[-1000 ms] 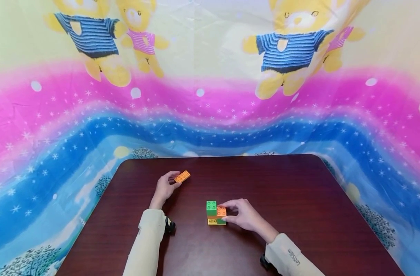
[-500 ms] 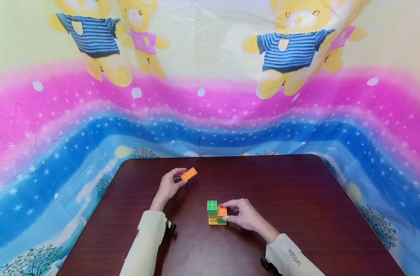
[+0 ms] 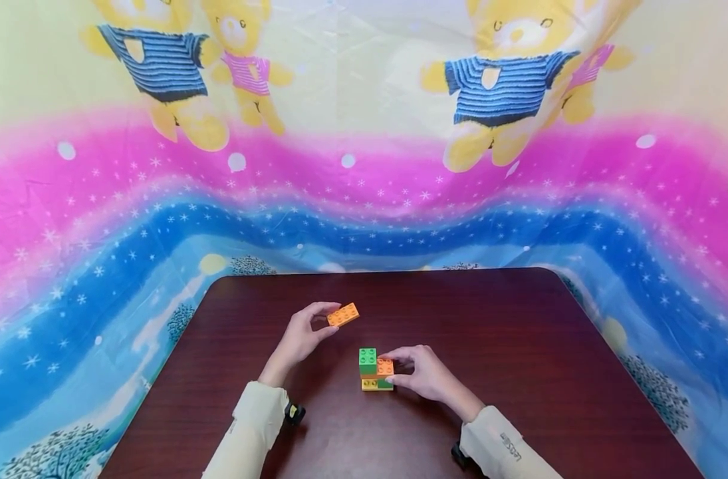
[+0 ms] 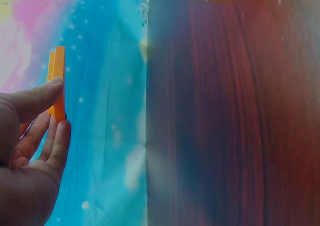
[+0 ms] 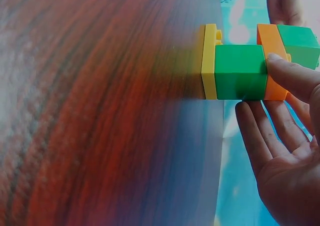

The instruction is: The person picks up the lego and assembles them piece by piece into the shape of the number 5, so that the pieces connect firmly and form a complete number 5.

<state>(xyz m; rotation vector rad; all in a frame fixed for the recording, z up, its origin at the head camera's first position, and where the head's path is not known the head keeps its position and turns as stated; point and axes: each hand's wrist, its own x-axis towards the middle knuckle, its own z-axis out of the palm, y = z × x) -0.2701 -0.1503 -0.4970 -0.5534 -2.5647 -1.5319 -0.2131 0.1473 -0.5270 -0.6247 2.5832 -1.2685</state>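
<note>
My left hand (image 3: 304, 332) pinches a flat yellow-orange toy building brick (image 3: 343, 315) between thumb and fingers, above the table and to the back left of a small stack. In the left wrist view that brick stands edge-on, its studs facing left. The stack has a yellow plate (image 5: 209, 63) at the bottom, a green brick (image 5: 240, 73) on it, an orange plate (image 3: 385, 367) above, and a second green brick (image 3: 367, 360) on the orange plate's left half. With thumb and fingers, my right hand (image 3: 426, 372) grips the orange plate from the right.
The stack stands on a dark red-brown table (image 3: 507, 332) with rounded far corners. Behind and beside it hangs a patterned cloth (image 3: 364, 186) with bears. Black wrist devices sit at both cuffs, the left one (image 3: 294, 412) just above the table.
My left hand has carried the flat yellow-orange brick to the right, then slightly nearer, closer to the stack. The right hand keeps its grip, and the stack has stayed in place.
</note>
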